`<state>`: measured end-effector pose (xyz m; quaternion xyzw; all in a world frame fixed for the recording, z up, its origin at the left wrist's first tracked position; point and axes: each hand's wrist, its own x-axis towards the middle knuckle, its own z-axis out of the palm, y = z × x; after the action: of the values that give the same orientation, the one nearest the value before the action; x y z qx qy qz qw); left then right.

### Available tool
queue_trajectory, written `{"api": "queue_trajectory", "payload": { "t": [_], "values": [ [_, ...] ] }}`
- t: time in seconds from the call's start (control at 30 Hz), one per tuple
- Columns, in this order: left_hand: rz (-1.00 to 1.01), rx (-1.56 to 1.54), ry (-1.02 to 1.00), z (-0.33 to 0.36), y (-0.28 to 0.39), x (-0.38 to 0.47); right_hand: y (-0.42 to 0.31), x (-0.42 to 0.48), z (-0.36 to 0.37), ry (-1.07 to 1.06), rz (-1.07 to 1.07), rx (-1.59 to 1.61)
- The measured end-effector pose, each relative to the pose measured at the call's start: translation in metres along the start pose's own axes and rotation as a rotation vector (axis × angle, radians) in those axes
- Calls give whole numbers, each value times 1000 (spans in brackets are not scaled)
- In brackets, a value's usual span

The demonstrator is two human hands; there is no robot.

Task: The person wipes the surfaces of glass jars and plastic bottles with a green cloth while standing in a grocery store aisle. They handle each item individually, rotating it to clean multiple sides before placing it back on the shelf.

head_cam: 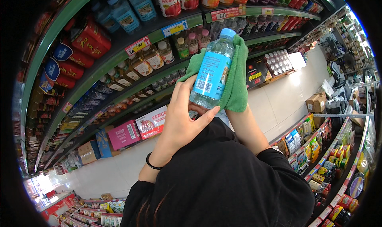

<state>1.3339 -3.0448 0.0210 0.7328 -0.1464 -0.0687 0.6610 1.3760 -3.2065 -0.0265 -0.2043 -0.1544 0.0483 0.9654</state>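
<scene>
A clear plastic water bottle (212,70) with a blue cap and a blue label is held up in front of me, tilted with its cap up and to the right. My left hand (183,116) grips it low, with the thumb and fingers around its base. A green cloth (235,80) wraps the bottle's right side and also shows behind it on the left. Under that cloth my right hand is mostly hidden; only the wrist and forearm (246,125) emerge below, and the cloth presses against the bottle.
Curved-looking shelves (125,52) of bottled drinks stand close ahead. Similar blue-capped bottles (125,15) and red can packs (91,37) fill the upper left. Cartons (124,136) sit on the tiled floor (119,167) beneath. Behind me to the right is a rack of packaged food (325,164).
</scene>
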Motion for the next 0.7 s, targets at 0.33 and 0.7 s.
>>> {"api": "queue_trajectory", "payload": {
  "t": [0.33,0.7],
  "values": [
    [400,679,240,4,-16,5,17,-12,26,381,11,-647],
    [45,166,112,23,16,-5,-16,-22,-54,80,65,273]
  ]
}}
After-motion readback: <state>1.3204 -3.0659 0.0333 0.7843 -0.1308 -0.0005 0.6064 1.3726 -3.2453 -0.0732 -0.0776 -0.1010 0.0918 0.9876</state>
